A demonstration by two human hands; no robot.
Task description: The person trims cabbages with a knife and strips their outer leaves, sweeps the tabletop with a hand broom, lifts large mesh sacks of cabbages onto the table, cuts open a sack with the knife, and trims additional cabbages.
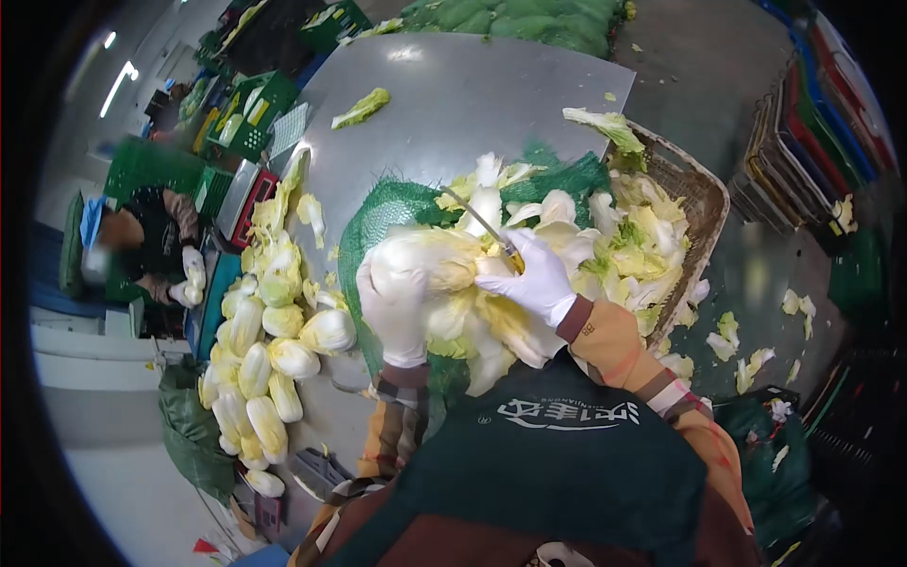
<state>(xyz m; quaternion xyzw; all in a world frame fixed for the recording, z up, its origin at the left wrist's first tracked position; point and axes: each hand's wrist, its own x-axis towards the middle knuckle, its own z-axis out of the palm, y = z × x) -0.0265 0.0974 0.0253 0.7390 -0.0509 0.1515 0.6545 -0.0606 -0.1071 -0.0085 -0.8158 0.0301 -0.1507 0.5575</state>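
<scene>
i have the green mesh bag (373,213) spread on the metal counter (453,85) in front of me, and the cabbage (444,260) i'm working on lies over the middle of it. my left hand (395,302), in a white glove and a little blurred, grips the end of the cabbage at the left part of the bag. my right hand (534,279), gloved too, is closed around the yellow handle of a knife (484,222), above the bag; its curved blade points up and to the left, by the cut end of the cabbage. i can't tell whether the edge touches it. loose leaves (557,208) are heaped over the right side of the bag.

just right of the bag is a brown basket (715,180) full of leaves. left of it, a pile of pale cabbages (255,369) covers that side of the counter. beyond the bag, one single leaf (362,109) lies on the bare metal, and farther past it are bulging green sacks (529,19). well to the left of the bag, a co-worker (161,231) in a blue cap and white gloves holds something pale.
</scene>
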